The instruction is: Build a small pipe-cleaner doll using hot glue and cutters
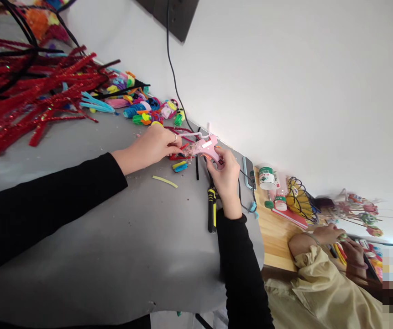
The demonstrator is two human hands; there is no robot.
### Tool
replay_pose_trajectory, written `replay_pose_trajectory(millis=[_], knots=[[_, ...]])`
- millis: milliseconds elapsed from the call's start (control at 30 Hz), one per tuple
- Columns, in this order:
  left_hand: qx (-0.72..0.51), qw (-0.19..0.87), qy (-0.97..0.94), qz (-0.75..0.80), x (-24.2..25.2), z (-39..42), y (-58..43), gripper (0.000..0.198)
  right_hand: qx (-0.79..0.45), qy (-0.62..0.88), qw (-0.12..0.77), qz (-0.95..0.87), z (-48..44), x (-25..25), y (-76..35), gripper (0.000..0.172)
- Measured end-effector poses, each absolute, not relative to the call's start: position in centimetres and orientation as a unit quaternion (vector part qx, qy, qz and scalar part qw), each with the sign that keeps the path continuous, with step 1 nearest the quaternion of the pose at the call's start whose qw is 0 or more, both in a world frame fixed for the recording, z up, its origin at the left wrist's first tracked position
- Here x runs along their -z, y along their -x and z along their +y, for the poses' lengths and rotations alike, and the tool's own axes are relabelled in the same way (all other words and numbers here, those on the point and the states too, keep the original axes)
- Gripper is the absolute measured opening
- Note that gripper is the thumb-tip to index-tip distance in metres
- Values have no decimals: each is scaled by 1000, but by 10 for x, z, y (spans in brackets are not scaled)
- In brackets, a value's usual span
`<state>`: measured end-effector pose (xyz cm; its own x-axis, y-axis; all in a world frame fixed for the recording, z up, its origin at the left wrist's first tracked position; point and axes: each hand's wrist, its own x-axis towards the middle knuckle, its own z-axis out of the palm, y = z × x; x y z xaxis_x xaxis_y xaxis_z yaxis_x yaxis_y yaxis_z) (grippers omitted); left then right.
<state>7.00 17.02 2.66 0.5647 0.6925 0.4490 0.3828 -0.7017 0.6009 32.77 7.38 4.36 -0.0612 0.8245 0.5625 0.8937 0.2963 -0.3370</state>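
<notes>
My right hand (226, 173) is wrapped round the handle of a pink glue gun (207, 145), whose nozzle end points left. My left hand (155, 146) is closed in a pinch at the nozzle end. Bits of red show by its fingertips, but what it holds is too small to make out. Just below the pinch lies a small blue and yellow pipe-cleaner piece (180, 166). A black pipe cleaner (197, 170) lies under the gun. Pliers with black and yellow handles (212, 210) rest beside my right wrist. A short pale-yellow strip (165, 182) lies nearer me.
Red glittery pipe cleaners (45, 96) are heaped at the left, beside several small colourful pipe-cleaner figures (144, 107). A black cable (173, 68) runs down the wall. Rightward are a phone (249, 172), a white-and-green tub (267, 177) and a co-worker's hands (329, 234).
</notes>
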Motion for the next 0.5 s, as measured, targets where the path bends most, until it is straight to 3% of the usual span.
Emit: replay_pose_trajectory(millis=[500], knots=[[-296, 236, -865, 329, -40, 162, -67, 17, 53, 602, 349, -716, 74, -45, -333, 23]])
